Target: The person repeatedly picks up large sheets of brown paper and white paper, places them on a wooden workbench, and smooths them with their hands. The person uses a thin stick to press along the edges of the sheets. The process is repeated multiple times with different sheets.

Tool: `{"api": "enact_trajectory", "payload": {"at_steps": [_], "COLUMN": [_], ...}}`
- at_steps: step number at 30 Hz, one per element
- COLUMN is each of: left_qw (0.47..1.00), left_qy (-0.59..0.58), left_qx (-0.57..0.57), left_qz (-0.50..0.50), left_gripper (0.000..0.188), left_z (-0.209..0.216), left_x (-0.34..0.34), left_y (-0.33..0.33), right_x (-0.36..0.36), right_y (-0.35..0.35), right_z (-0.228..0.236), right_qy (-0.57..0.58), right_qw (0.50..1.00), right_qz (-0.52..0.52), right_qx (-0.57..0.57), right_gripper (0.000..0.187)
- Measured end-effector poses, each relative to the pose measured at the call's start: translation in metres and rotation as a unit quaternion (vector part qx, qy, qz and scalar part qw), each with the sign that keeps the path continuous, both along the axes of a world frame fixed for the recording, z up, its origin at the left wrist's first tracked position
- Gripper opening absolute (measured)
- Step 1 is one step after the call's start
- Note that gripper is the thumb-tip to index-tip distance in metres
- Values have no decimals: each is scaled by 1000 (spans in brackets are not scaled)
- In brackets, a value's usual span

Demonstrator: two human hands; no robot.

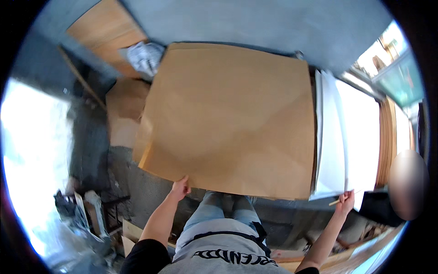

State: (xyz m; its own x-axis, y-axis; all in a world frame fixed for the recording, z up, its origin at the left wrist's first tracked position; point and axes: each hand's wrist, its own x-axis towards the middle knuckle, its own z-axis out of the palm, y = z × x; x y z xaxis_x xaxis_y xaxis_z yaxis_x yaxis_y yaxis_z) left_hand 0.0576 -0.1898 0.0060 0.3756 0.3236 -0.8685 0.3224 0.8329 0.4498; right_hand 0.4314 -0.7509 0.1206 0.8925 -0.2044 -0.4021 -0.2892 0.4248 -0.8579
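Observation:
A large brown sheet of paper or card [232,118] lies flat on top of a stack in front of me. My left hand [181,187] is closed on its near edge, left of the middle, with the thumb on top. To the right lie large white sheets [358,132], one of them lifted in a curved fold along its length. My right hand [346,202] is closed round a thin tan stick [334,202] at the white sheets' near edge. Whether those fingers also pinch the white sheet, I cannot make out.
Another person's black sleeve [378,209] is close to my right hand. A stack of brown boards [385,137] stands beyond the white sheets. At the left are a crumpled pale cloth [145,58], a leaning wooden board [107,34] and a cluttered stand [93,214].

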Motion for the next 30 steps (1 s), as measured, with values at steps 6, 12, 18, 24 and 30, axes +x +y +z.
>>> {"api": "enact_trajectory", "payload": {"at_steps": [6, 12, 18, 24, 30], "left_qw": [999, 999, 997, 994, 997], "left_qy": [-26, -30, -63, -86, -52], "left_qx": [-9, -2, -53, -67, -61], "left_qz": [20, 19, 12, -22, -16], "left_gripper": [26, 34, 31, 30, 33], "left_z": [3, 5, -24, -37, -30], "left_x": [-5, -9, -21, -31, -25], "left_y": [-13, -19, -19, -19, -16], "right_x": [-65, -153, -244, -290, -269], "right_y": [239, 450, 563, 575, 541], "right_z": [89, 46, -9, -82, -56], "right_qy": [-79, -57, -256, -230, 39], "right_qw": [978, 902, 745, 701, 696], "right_qz": [147, 424, 566, 620, 707], "right_qx": [-127, -59, -241, -268, -120], "right_gripper": [25, 18, 21, 23, 27]}}
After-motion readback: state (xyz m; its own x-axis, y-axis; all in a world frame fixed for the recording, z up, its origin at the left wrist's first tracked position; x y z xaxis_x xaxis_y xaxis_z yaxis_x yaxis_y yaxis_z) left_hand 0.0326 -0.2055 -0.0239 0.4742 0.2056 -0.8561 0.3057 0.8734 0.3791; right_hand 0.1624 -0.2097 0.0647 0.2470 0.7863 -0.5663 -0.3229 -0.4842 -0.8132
